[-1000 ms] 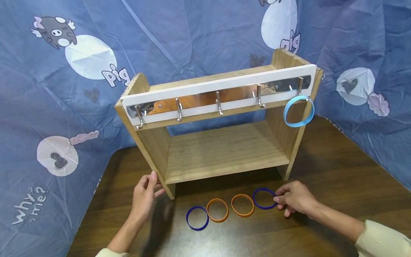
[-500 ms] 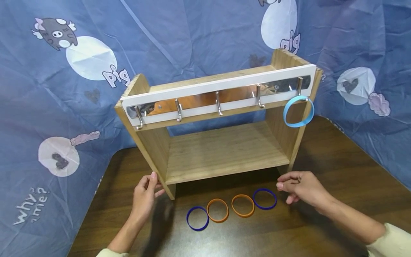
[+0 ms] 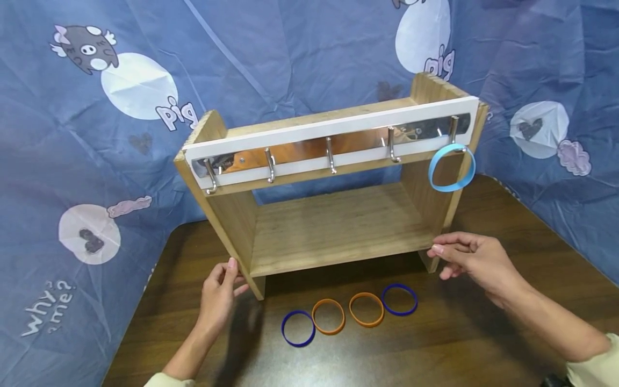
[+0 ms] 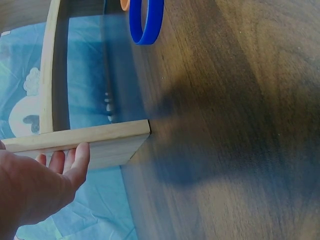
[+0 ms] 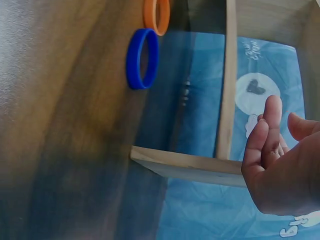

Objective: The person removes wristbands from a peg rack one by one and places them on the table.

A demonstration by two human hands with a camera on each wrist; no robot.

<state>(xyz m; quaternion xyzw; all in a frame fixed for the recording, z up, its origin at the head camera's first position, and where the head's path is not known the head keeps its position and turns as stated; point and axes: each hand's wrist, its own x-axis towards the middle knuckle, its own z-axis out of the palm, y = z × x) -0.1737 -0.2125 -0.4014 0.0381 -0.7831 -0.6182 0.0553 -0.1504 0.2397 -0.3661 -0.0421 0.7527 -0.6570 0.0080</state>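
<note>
A wooden shelf [image 3: 333, 226] stands on the table, with a metal hook strip [image 3: 300, 153] along its upper front. My left hand [image 3: 217, 295] rests at the shelf's left side panel, fingertips against its outer face. My right hand [image 3: 479, 263] is raised beside the lower right side panel, thumb apart from the fingers and nothing between them. A light blue ring band [image 3: 452, 188] hangs from the rightmost hook. Before the shelf lie a dark blue band [image 3: 400, 313], an orange band [image 3: 366, 323], another orange band [image 3: 329, 332] and another dark blue band [image 3: 298, 344].
The brown wooden table [image 3: 377, 360] holds the shelf and the row of bands. A blue printed cloth [image 3: 314, 54] hangs behind and at the sides. Several metal hooks left of the light blue band carry nothing.
My right hand has left the rightmost dark blue band and moved up and right to the shelf's lower right side. My left hand and the bands stay in place.
</note>
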